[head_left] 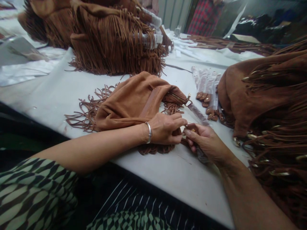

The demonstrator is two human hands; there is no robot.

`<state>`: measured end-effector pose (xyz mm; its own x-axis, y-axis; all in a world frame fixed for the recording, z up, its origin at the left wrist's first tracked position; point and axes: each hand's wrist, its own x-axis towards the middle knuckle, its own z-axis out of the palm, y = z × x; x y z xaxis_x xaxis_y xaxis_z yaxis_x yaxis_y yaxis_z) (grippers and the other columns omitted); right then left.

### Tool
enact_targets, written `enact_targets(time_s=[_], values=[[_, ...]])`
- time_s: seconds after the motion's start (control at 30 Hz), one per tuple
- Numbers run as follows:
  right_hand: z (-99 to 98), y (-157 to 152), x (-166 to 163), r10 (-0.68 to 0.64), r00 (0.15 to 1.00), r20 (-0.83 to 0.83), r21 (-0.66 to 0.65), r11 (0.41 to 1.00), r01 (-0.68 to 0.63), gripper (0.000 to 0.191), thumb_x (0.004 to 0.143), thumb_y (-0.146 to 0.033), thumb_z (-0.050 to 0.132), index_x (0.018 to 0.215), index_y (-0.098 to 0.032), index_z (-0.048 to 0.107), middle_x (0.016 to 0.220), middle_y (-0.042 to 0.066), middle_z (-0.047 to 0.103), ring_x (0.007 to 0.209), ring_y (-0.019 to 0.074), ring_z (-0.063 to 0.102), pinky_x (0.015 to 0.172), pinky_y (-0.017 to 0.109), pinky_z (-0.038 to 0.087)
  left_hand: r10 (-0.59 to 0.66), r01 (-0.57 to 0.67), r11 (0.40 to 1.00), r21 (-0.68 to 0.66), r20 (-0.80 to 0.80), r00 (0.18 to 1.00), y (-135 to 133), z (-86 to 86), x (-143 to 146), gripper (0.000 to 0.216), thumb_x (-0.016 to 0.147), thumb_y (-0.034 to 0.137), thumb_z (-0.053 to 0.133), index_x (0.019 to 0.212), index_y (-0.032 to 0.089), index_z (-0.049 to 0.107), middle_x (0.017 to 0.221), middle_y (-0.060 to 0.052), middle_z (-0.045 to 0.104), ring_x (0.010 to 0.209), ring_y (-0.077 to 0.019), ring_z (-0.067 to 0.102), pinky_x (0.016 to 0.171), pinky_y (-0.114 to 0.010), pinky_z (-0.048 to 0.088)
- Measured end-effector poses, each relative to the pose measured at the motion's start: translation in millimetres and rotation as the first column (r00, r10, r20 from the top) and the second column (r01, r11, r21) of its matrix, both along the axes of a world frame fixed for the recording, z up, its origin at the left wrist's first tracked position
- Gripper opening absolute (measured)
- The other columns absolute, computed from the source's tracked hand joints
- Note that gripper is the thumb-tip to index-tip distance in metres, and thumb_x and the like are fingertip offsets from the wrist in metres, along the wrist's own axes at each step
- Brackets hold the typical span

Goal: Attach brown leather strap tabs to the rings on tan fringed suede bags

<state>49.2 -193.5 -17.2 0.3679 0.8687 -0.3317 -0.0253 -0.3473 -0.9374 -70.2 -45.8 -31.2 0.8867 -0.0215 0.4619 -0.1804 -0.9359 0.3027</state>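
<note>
Near the counter's (182, 179) front edge, our left hand (165, 129) and right hand (206, 142) pinch a small brown leather strap end (191, 128) on the tan fringed suede bag (134, 102)

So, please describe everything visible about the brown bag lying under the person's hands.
The fringed suede-like bag is tan brown and lies flat on the white table. Long fringes spread at its left and lower edges. A darker strap runs across it, and a gold-coloured zipper shows at its right end. The left hand rests on its lower edge; the right hand pinches a small part beside it.
</note>
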Motion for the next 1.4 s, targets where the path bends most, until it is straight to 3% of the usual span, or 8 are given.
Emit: enact_targets(time_s=[0.1,0.3,0.4,0.57,0.73,1.0,1.27,1.4], values=[[3.0,-3,4,0.046,0.999,0.005,-0.015,0.999,-0.046,0.031,0.075,-0.045,0.068,0.080,-0.017,0.054,0.054,-0.005,0.047,0.040,0.0051,0.040,0.035,0.015,0.033,0.005,-0.006,1.000,0.011,0.040,0.999,-6,1.4,1,0.024,0.076,0.032,0.054,0.094,0.015,0.055,0.087,-0.004,0.061,0.069,-0.0138,0.058,0.050,-0.021,0.038],[13.6,-10,12,0.182,0.983,0.002,-0.096,0.979,-0.181,0.033,0.079,-0.049,0.061,0.081,-0.017,0.055,0.058,-0.002,0.053,0.041,0.0060,0.044,0.036,0.016,0.032,-0.056,0.096,0.980,-0.177,0.219,0.974,-2,-6.8,3,0.017,0.071,0.023,0.058,0.084,0.015,0.053,0.073,0.000,0.058,0.061,-0.0089,0.054,0.054,-0.018,0.042],[15.9,-14,17,0.222,0.966,0.134,-0.153,0.968,-0.201,0.037,0.081,-0.053,0.057,0.084,-0.017,0.056,0.057,0.000,0.057,0.041,0.0083,0.049,0.036,0.016,0.034,-0.064,0.116,0.976,-0.183,0.272,0.960,-1,-9.8,4,0.016,0.069,0.024,0.060,0.081,0.015,0.053,0.070,0.001,0.056,0.059,-0.0079,0.053,0.053,-0.017,0.042],[14.2,-19,18,0.246,0.897,0.366,-0.246,0.956,-0.162,0.029,0.088,-0.047,0.047,0.084,-0.019,0.055,0.045,-0.003,0.051,0.033,0.0091,0.044,0.030,0.016,0.030,-0.066,0.118,0.977,-0.176,0.277,0.959,-4,-9.9,4,0.014,0.073,0.026,0.059,0.077,0.015,0.052,0.072,0.000,0.055,0.053,-0.0051,0.051,0.049,-0.015,0.041],[21.0,-10,12,0.259,0.853,0.453,-0.135,0.966,-0.221,0.026,0.087,-0.042,0.050,0.081,-0.018,0.057,0.047,-0.004,0.050,0.036,0.0074,0.042,0.033,0.016,0.032,-0.042,0.100,0.983,-0.153,0.344,0.938,-6,-12.2,5,0.023,0.073,0.034,0.063,0.075,0.015,0.051,0.065,0.002,0.054,0.049,-0.0050,0.051,0.046,-0.015,0.039],[32.7,9,33,0.394,0.875,0.280,-0.219,0.914,-0.342,0.031,0.079,-0.045,0.061,0.076,-0.014,0.061,0.052,-0.003,0.050,0.042,0.0059,0.041,0.037,0.016,0.035,-0.013,0.043,0.994,-0.103,0.277,0.961,-5,-14.2,3,0.019,0.074,0.032,0.059,0.077,0.015,0.051,0.068,0.002,0.058,0.050,-0.0056,0.054,0.048,-0.016,0.041],[33.2,20,44,0.597,0.766,0.238,-0.305,0.795,-0.525,0.036,0.084,-0.049,0.055,0.077,-0.014,0.062,0.054,-0.004,0.047,0.044,0.0057,0.040,0.038,0.016,0.035,-0.033,0.029,0.999,0.016,0.353,0.935,-4,-13.5,3,0.019,0.076,0.032,0.055,0.078,0.014,0.054,0.066,0.000,0.060,0.054,-0.0087,0.056,0.047,-0.019,0.039],[32.8,23,44,0.636,0.740,0.218,-0.312,0.764,-0.565,0.038,0.084,-0.052,0.054,0.078,-0.015,0.059,0.053,-0.005,0.045,0.042,0.0053,0.039,0.037,0.016,0.033,-0.027,0.016,0.999,0.041,0.294,0.955,-4,-13.6,2,0.020,0.076,0.035,0.053,0.080,0.015,0.055,0.067,0.000,0.061,0.058,-0.0102,0.059,0.049,-0.020,0.040]])
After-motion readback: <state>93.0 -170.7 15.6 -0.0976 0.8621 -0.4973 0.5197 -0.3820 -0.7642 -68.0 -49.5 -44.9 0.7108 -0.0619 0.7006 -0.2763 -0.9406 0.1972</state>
